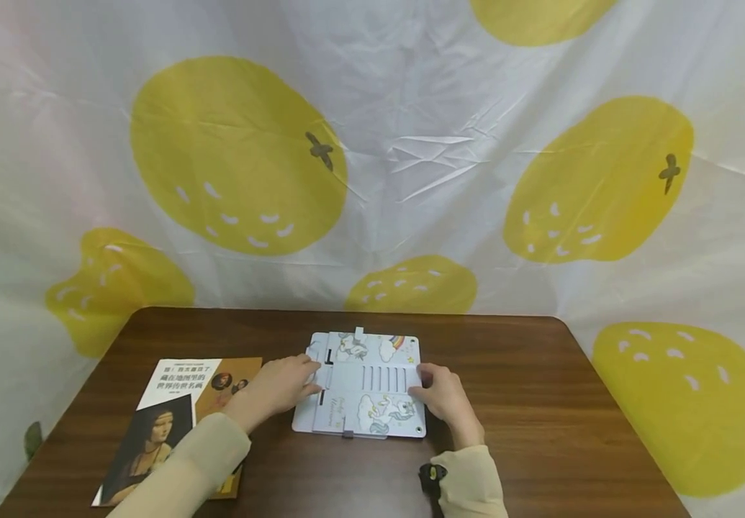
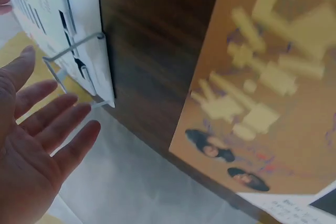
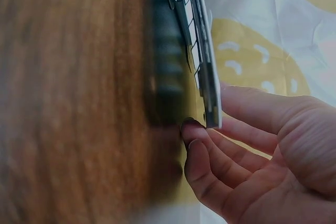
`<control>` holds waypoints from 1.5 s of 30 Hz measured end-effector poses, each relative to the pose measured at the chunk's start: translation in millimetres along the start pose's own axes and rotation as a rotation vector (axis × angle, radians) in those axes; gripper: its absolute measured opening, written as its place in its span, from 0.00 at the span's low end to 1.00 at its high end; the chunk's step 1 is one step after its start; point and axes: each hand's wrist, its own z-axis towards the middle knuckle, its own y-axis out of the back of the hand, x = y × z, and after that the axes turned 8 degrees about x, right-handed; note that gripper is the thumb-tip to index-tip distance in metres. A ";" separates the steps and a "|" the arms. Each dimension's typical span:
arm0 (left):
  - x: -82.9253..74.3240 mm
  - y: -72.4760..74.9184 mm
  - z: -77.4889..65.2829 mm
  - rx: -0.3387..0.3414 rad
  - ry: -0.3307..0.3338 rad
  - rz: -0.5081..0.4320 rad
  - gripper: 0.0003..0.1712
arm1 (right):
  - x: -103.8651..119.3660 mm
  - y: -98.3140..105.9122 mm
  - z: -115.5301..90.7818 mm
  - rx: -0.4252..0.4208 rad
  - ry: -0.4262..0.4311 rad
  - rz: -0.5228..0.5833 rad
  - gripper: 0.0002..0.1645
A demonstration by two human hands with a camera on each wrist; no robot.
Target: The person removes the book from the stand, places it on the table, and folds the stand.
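A pale folding book stand (image 1: 372, 379) with unicorn and rainbow prints lies low over the middle of the table. My right hand (image 1: 446, 396) pinches its right edge; in the right wrist view the thumb is on one face and curled fingers (image 3: 199, 169) are behind the other. That view shows the panel's edge (image 3: 212, 111) raised off the table. At the left side of the stand is my left hand (image 1: 281, 385), fingers spread and loosely bent. The left wrist view shows a bent wire bracket (image 2: 73, 46) beside these fingers; whether they touch it I cannot tell.
On the left of the brown wooden table (image 1: 540, 403) lies a book (image 1: 152, 432) with a painted portrait on its cover, partly under my left forearm. Behind the table hangs a white curtain (image 1: 411, 216) with yellow fruit prints. A black band (image 1: 432, 478) is around my right wrist.
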 end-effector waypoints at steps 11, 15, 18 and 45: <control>8.0 12.1 8.2 0.101 0.037 -0.003 0.11 | 5.7 -2.9 2.3 -0.003 0.005 0.007 0.29; 6.8 9.2 5.9 0.115 0.020 -0.020 0.12 | 6.9 -2.1 0.8 -0.002 -0.003 0.003 0.29; 6.0 6.9 4.7 0.097 0.008 -0.014 0.11 | 6.9 -1.0 0.3 -0.003 0.001 0.004 0.29; 19.1 -15.3 4.1 -0.011 -0.048 -0.145 0.25 | 4.0 5.4 -5.4 0.027 0.052 -0.066 0.30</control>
